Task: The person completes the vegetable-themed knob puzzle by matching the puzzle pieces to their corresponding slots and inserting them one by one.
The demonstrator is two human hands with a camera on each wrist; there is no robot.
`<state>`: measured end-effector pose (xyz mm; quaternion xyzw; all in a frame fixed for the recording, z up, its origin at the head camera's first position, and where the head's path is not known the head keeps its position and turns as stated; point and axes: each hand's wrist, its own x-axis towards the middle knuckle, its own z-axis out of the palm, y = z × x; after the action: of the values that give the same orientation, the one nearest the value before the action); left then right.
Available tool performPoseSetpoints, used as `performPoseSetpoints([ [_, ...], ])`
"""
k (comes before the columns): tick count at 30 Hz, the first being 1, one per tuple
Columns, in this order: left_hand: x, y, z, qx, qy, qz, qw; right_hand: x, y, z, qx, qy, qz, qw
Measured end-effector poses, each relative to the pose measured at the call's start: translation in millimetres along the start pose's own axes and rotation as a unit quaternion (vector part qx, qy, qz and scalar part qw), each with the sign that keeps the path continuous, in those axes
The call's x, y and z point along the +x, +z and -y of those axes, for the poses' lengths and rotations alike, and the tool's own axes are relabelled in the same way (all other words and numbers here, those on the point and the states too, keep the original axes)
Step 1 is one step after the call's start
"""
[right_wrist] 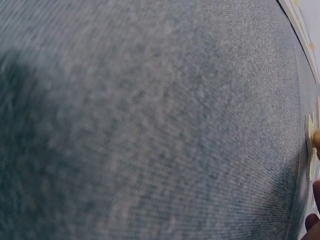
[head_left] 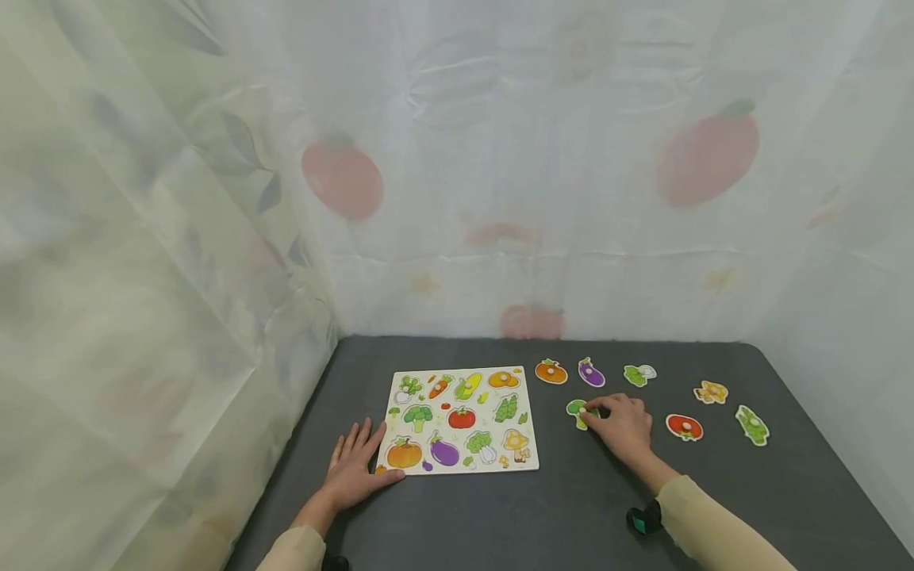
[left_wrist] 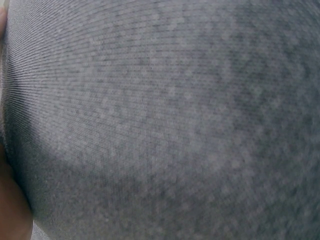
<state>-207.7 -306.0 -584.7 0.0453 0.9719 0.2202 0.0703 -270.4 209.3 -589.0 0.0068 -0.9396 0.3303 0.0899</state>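
A white vegetable puzzle board (head_left: pixel 462 420) lies flat on the dark grey table (head_left: pixel 571 507). My left hand (head_left: pixel 355 468) rests flat on the table at the board's lower left corner, fingers straight, thumb against the board's edge. My right hand (head_left: pixel 621 424) lies to the right of the board and pinches the knob of a green broccoli piece (head_left: pixel 577 411) that lies on the table. The wrist views show only blurred grey cloth; the edge of a pale piece (right_wrist: pixel 311 145) shows at the right in the right wrist view.
Loose pieces lie to the right: a pumpkin (head_left: pixel 551 371), an eggplant (head_left: pixel 591 372), a green-and-white vegetable (head_left: pixel 639 374), a yellow piece (head_left: pixel 710 392), a tomato (head_left: pixel 684 427) and a green piece (head_left: pixel 752 425). Printed sheer curtains (head_left: pixel 214 238) enclose the table.
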Motion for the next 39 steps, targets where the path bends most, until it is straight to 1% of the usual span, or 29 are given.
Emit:
performPoseSetpoints([
  [3,0.3,-0.4,-0.3,0.005,-0.003,0.006,1.0000,0.9,0.8,-0.3,-0.001,0.004,0.001,1.000],
  [6,-0.4,0.8,0.5,0.000,0.004,-0.004,1.0000,1.3,1.2,-0.1,-0.002,0.009,0.003,1.000],
  [10,-1.4,4.3,3.0,-0.015,0.023,-0.029,0.9992,1.7,1.7,0.6,-0.004,0.013,0.004,1.000],
  [13,-1.5,5.8,3.9,-0.022,0.031,-0.037,0.9986,1.9,2.2,0.9,-0.004,0.016,0.004,1.000],
  [15,-1.0,5.3,3.2,-0.027,0.029,-0.037,0.9985,1.9,2.6,1.0,-0.003,0.019,0.005,1.000],
  [18,0.1,6.0,3.7,-0.022,0.024,-0.034,0.9989,2.0,3.2,1.1,-0.005,0.024,0.004,1.000],
  [21,0.6,4.1,2.5,-0.017,0.013,-0.020,0.9996,2.1,3.8,1.1,-0.006,0.027,0.002,1.000],
  [23,1.9,5.6,5.3,-0.012,0.011,-0.017,0.9997,1.4,3.7,2.2,-0.007,0.031,0.002,1.000],
  [26,2.7,7.2,7.5,-0.011,0.015,-0.019,0.9996,0.6,3.5,3.5,-0.006,0.036,0.001,0.999],
  [28,3.1,10.2,10.1,-0.015,0.024,-0.030,0.9992,0.2,3.8,4.0,-0.006,0.040,0.000,0.999],
  [30,2.0,8.8,7.7,-0.018,0.027,-0.032,0.9990,0.6,4.6,3.3,-0.004,0.039,-0.002,0.999],
  [36,0.7,4.6,2.9,-0.018,0.021,-0.027,0.9993,0.7,5.6,3.3,-0.005,0.038,-0.005,0.999],
  [39,1.2,4.8,3.2,-0.015,0.017,-0.025,0.9994,0.8,5.3,4.3,-0.007,0.042,-0.006,0.999],
])
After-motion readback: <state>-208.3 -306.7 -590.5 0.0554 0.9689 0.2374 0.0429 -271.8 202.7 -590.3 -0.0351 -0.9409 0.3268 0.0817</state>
